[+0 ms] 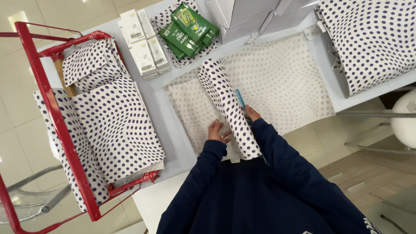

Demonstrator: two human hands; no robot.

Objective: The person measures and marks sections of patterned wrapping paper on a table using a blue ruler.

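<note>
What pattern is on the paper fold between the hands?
White with dark navy dots on the paper fold, clearest in the head view.

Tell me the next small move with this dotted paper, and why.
Probably press the folded flap flat along its crease. It stands curled between the left hand, resting on the white sheet, and the right hand, beside a blue tool.
</note>
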